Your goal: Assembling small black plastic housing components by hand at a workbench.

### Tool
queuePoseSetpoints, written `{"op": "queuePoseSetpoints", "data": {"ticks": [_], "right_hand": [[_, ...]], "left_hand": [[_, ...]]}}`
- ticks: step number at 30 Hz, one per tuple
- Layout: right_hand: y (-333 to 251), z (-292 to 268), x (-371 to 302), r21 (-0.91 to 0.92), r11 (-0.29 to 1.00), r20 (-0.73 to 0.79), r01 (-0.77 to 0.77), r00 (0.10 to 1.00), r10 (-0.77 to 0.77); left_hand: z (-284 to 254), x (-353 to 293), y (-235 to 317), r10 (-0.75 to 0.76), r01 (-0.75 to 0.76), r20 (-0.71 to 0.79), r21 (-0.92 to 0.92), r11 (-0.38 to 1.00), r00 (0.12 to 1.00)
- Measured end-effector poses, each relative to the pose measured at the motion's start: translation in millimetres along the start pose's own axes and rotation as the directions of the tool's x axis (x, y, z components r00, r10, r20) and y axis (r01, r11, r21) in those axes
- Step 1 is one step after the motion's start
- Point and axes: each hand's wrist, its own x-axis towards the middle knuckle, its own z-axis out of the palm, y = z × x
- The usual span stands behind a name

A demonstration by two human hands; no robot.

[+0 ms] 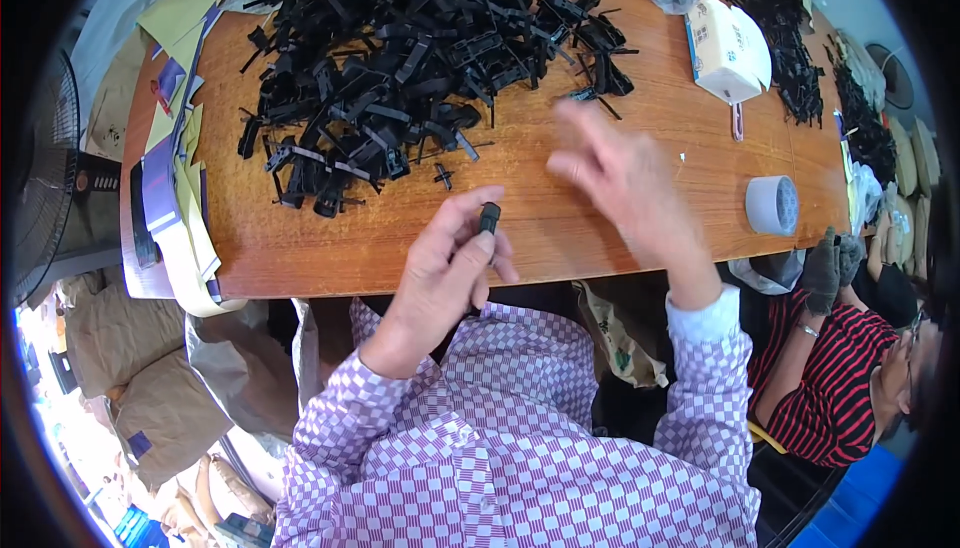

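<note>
My left hand (446, 260) is closed round a small black plastic part (488, 218), held upright in front of my body at the table's near edge. The part's upper end sticks out between thumb and fingers; my fingers hide its lower portion. To the right, my right hand (625, 173) is in the air over the table, blurred by motion. Its thumb and forefinger are apart, and I see nothing between them. A big heap of black plastic parts (400, 78) covers the far middle of the table. One small cross-shaped black piece (443, 177) lies alone at the heap's near side.
The wooden table (300, 253) has layered paper and tape strips (165, 188) along its left edge. At right are a tape roll (772, 205), a white tissue pack (728, 48) and another black heap (785, 58). A gloved co-worker in a striped shirt (840, 378) sits at right.
</note>
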Motion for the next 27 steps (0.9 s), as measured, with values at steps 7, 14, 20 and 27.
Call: {"op": "queuePoseSetpoints", "data": {"ticks": [7,14,20,27], "right_hand": [[32.1,6.6,32.8,-0.434,0.895,-0.070,0.106,0.986,-0.151],[-34.6,19.2,11.6,0.756,0.523,0.350,-0.394,0.918,0.186],[-57.2,44.3,-4.7,0.827,0.462,0.313,-0.322,0.945,0.100],[-62.8,45.5,-16.8,0.816,0.431,0.418,-0.386,0.908,0.023]], "left_hand": [[-10.4,-11.5,-9.5,-0.148,0.150,0.042,-0.454,0.878,0.988],[-11.4,-16.2,-10.5,0.248,-0.163,-0.176,0.392,0.905,0.953],[-13.3,-21.3,-5.5,0.369,-0.285,0.007,0.649,0.706,0.929],[-16.4,-22.5,-5.0,0.267,-0.267,0.057,0.402,0.876,0.962]]}}
